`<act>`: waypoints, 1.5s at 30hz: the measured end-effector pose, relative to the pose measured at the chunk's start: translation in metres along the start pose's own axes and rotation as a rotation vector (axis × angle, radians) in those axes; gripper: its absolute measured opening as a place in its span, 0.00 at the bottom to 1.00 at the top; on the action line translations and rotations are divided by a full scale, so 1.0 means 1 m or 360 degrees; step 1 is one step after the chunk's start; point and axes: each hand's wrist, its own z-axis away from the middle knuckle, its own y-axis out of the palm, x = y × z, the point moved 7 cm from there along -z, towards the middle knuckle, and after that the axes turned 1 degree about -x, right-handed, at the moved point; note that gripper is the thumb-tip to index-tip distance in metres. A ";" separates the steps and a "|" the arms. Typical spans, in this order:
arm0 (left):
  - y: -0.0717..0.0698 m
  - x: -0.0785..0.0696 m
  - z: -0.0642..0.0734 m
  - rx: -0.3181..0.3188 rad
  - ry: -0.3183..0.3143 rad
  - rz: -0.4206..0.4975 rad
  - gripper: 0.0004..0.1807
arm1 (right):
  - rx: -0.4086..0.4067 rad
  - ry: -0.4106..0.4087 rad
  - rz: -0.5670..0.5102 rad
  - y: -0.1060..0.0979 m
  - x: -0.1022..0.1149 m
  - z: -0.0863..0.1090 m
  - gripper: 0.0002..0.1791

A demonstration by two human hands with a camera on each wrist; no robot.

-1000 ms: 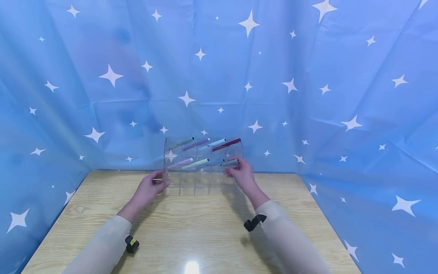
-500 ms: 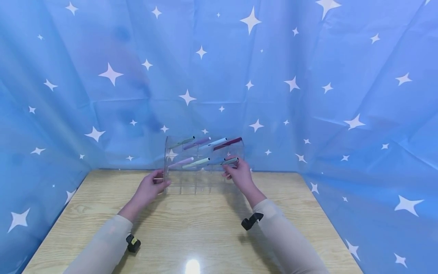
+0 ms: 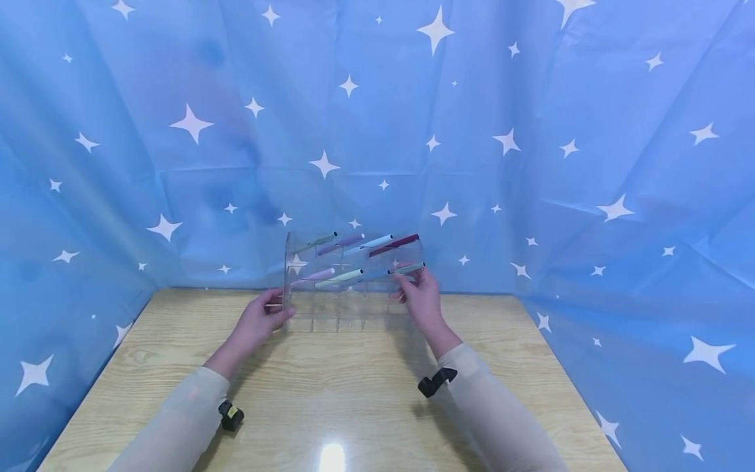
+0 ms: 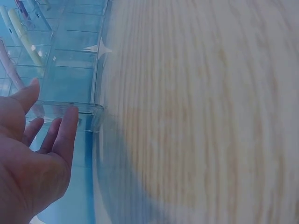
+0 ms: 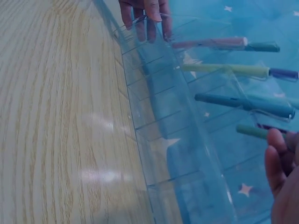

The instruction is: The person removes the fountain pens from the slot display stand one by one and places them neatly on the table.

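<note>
A clear acrylic pen rack (image 3: 324, 305) stands at the back of the table. My left hand (image 3: 256, 322) holds its left end panel, thumb in front and fingers behind. At the rack's right end, my right hand (image 3: 423, 303) pinches a green pen (image 3: 408, 269) between thumb and fingers. Beside that pen lies a blue pen (image 5: 233, 102), then a pale yellow-green pen (image 3: 339, 278) and a lilac-pink pen (image 3: 314, 277). The upper tier bears a dark green pen (image 3: 315, 243), a purple pen (image 3: 342, 244), a light blue pen (image 3: 369, 245) and a dark red pen (image 3: 394, 245).
The rack's lower front tier shows bare clear dividers. A blue curtain (image 3: 377, 131) with white stars hangs close behind the rack and along both sides. The wooden table (image 3: 330, 387) stretches forward between my forearms, with a bright light reflection near the front.
My right hand has shifted slightly right with the green pen, which now reaches farther past the rack's right end. The left hand stays on the end panel.
</note>
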 end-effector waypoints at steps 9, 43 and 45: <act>0.001 -0.003 0.001 0.0009 0.0000 0.0004 0.36 | -0.0153 -0.0060 -0.0120 -0.016 0.009 0.003 0.14; -0.001 0.006 -0.003 -0.0006 -0.0013 -0.0033 0.34 | 0.0105 0.0000 -0.0374 -0.007 0.007 0.031 0.23; -0.001 0.005 -0.003 -0.0007 -0.0011 -0.0023 0.35 | 0.0157 0.0016 -0.0380 -0.002 0.007 0.036 0.31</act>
